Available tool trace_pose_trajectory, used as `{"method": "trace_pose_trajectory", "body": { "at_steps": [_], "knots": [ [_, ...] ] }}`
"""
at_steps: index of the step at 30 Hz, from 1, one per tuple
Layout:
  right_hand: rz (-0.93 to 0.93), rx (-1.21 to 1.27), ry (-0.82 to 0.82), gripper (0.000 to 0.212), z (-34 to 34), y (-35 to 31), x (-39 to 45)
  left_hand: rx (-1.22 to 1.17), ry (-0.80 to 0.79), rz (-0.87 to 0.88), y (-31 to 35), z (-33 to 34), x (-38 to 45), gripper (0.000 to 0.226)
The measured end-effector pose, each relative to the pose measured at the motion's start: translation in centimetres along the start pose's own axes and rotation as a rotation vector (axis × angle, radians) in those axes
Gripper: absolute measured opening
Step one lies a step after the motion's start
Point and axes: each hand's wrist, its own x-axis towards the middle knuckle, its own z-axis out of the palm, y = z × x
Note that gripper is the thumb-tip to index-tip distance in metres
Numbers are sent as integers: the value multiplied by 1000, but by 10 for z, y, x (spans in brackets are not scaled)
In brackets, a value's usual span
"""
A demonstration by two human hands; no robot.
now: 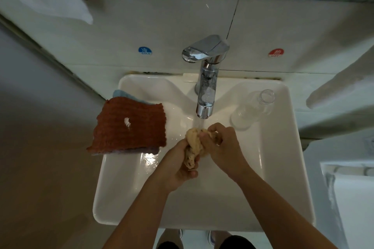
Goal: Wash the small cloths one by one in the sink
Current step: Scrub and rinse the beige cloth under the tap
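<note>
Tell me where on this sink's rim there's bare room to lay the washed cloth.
Free: the sink's right rim nearer you than the glass bottle, and the near rim. The back left corner beside the faucet is bare too. Crowded: the left rim, covered by the stacked brown cloth; both hands, left hand and right hand, wring the beige cloth mid-basin.

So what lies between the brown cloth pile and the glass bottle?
In the head view, the tap's spout and its running water; brown cloth lies on the left rim, glass bottle right.
</note>
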Motion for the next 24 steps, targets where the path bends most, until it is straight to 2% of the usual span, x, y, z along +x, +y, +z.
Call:
{"method": "trace_pose_trajectory", "body": {
  "at_steps": [2,5,7,9,11,13,15,17,18,20,22,24],
  "knots": [
    [56,32,3,32,3,1,1,-31,11,15,-2,3,3,37],
    [162,137,-53,35,8,-3,-8,-80,121,195,-4,11,10,29],
    [127,207,29,26,13,-3,-7,33,217,339,-9,19,15,30],
    [89,242,141,10,16,-9,0,249,220,435,-12,30,17,27],
    [76,319,61,13,23,-17,0,374,280,532,-5,32,24,15],
    [34,307,-131,23,33,-22,-8,343,409,599,11,26,28,17],
    [-20,171,-124,29,33,-23,-2,346,383,586,17,27,29,21],
    [65,168,54,21,28,-20,16,422,259,466,15,37,23,26],
    [91,200,90,19,28,-20,21,442,231,442,16,41,21,32],
    [45,149,28,24,35,-24,18,406,301,495,25,38,23,41],
    [-3,72,-94,31,41,-28,11,401,392,601,30,31,25,35],
    [26,78,-62,31,36,-21,20,361,327,563,20,32,24,31]
  ]
}}
